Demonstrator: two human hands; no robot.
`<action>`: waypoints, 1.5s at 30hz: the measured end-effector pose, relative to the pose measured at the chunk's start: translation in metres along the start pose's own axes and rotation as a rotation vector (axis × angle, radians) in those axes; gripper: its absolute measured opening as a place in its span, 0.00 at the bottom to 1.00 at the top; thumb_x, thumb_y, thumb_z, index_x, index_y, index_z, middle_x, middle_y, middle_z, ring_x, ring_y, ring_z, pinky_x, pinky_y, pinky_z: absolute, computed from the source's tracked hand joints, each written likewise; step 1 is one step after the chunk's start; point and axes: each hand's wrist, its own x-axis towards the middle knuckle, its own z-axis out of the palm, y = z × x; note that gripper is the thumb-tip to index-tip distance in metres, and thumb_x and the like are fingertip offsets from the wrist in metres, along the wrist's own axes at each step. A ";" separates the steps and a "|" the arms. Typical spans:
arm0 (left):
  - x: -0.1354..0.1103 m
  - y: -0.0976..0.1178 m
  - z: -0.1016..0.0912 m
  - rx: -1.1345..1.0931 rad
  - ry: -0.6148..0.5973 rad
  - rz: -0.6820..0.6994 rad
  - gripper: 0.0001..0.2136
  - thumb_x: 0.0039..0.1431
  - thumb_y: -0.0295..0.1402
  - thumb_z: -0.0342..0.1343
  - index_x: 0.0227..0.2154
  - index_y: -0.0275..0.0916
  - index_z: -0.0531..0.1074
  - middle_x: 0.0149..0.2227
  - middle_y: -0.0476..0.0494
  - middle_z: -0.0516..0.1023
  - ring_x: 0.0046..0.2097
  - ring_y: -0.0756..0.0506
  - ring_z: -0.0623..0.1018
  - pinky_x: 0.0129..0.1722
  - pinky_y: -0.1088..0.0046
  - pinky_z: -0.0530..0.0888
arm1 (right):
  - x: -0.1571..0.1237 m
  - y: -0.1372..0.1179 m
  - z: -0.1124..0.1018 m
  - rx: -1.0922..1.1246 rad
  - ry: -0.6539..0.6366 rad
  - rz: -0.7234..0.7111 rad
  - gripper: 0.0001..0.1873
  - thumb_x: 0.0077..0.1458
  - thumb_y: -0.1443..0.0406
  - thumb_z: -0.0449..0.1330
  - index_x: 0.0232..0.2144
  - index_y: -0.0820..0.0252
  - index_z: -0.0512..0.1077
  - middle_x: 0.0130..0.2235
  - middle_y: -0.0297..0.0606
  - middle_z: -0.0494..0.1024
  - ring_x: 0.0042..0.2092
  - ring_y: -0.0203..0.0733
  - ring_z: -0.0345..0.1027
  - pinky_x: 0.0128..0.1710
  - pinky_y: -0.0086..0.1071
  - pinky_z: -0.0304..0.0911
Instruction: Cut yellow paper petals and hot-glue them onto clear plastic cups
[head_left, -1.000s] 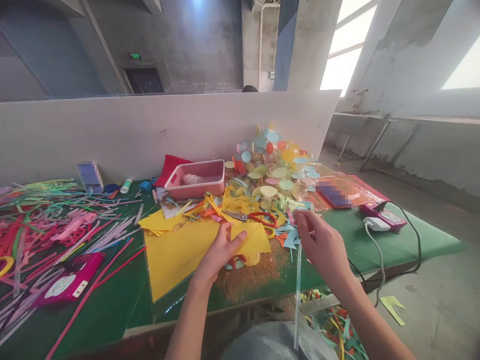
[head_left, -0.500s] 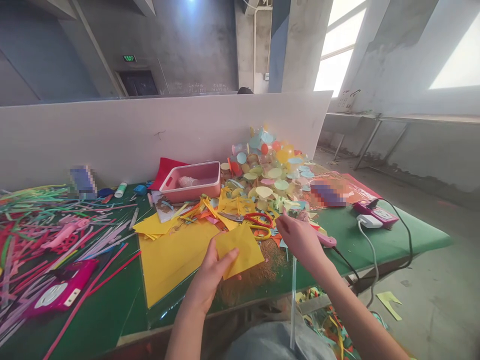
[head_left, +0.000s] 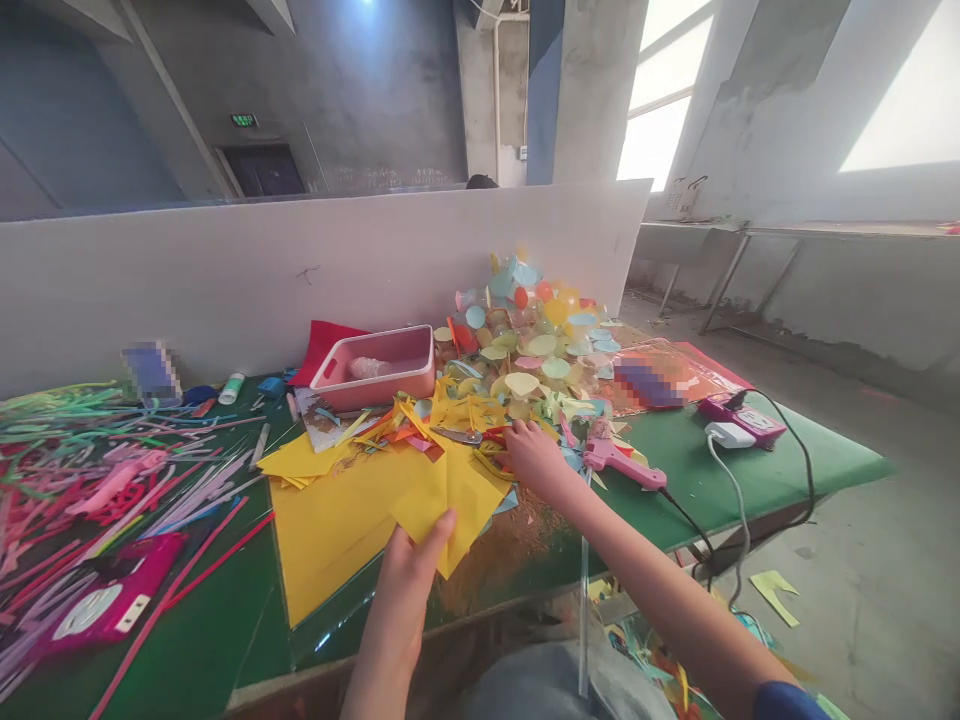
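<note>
- We see the left hand pinching a yellow paper piece between thumb and fingers; the fingers behind the paper are hidden.
- The paper is held at the table's near side, partly covering a larger yellow sheet.
- The right hand lies over the handles of the scissors, hiding most of them; we cannot tell whether its grip is closed. The blade shows.
- A pink glue gun lies just beside the right forearm; we cannot make out its nozzle among the scraps.
- The frame's lower edge cuts off both arms.
- Two pixelated patches, left and right, conceal what stands or lies there.
- We cannot read the green sign, the wall writing or the label on the white-and-green tube.
</note>
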 end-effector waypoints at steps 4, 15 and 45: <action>0.000 -0.004 0.001 -0.012 0.041 0.069 0.22 0.45 0.36 0.69 0.45 0.39 0.75 0.52 0.39 0.79 0.58 0.38 0.75 0.54 0.66 0.74 | 0.006 0.002 0.002 -0.007 -0.012 -0.028 0.15 0.61 0.59 0.62 0.45 0.63 0.75 0.48 0.52 0.76 0.51 0.54 0.69 0.48 0.37 0.65; -0.004 0.000 -0.004 -0.018 0.127 0.079 0.25 0.44 0.40 0.68 0.46 0.36 0.74 0.43 0.37 0.82 0.39 0.41 0.82 0.30 0.70 0.80 | -0.005 -0.007 -0.003 0.195 0.044 -0.034 0.09 0.61 0.69 0.58 0.43 0.68 0.72 0.46 0.57 0.78 0.51 0.55 0.70 0.50 0.38 0.63; -0.004 0.006 -0.005 -0.209 0.465 0.365 0.21 0.57 0.39 0.63 0.54 0.44 0.72 0.59 0.40 0.73 0.60 0.39 0.73 0.61 0.57 0.69 | -0.104 -0.024 -0.057 0.863 -0.509 -0.202 0.27 0.58 0.39 0.48 0.35 0.56 0.56 0.34 0.32 0.62 0.34 0.39 0.54 0.35 0.35 0.55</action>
